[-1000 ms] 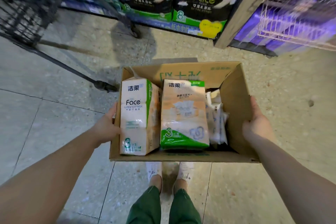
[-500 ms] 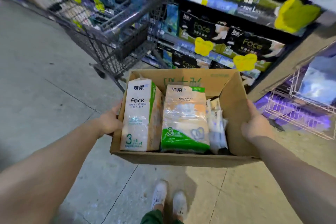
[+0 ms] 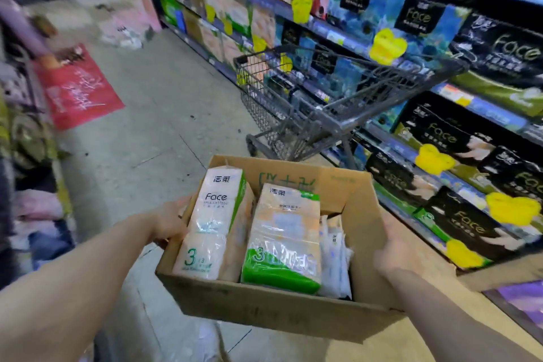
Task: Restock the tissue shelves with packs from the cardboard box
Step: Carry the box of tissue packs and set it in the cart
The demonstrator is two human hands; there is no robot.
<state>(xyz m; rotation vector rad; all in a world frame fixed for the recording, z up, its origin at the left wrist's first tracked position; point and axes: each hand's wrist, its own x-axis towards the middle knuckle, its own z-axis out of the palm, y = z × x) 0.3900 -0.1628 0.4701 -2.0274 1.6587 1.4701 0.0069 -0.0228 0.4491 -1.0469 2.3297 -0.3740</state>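
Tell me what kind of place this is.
Most likely a supermarket aisle: shelves stacked with tissue packs, yellow price tags along their edges, and a wire shopping cart parked alongside.

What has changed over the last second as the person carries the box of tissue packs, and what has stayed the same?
The view has swung up from the floor and feet to the aisle: the shopping cart and the tissue shelves now show ahead and to the right. Nothing was picked up or let go. The left hand and right hand still hold the sides of the cardboard box, and the tissue packs lie inside as before.
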